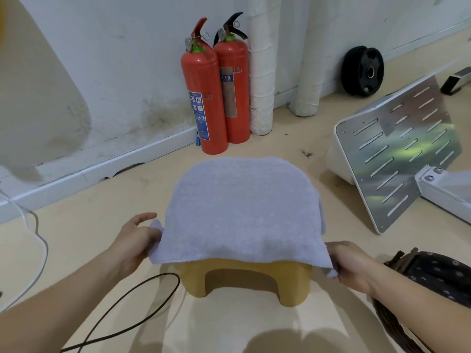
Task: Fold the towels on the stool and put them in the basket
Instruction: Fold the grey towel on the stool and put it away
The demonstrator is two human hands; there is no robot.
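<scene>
- Lying spread over the top of the low mustard-yellow plastic stool [244, 278] is a pale lilac-grey terry towel [242, 205], its near edge hanging over the stool's front.
- The left hand [137, 240] is pinching the towel's near left corner, its grip clamped on the cloth.
- The right hand [350, 263] is pinching the near right corner, its grip likewise clamped on the towel.
- A dark woven basket with patterned fabric lining [433, 276] is sitting on the floor just right of the right forearm, partly cut off by the frame.
- Two red fire extinguishers [214, 98] are standing against the white wall beyond the stool.
- A perforated metal plate [400, 154] is leaning at the right; a black cable [142, 289] is trailing across the floor at the left.
</scene>
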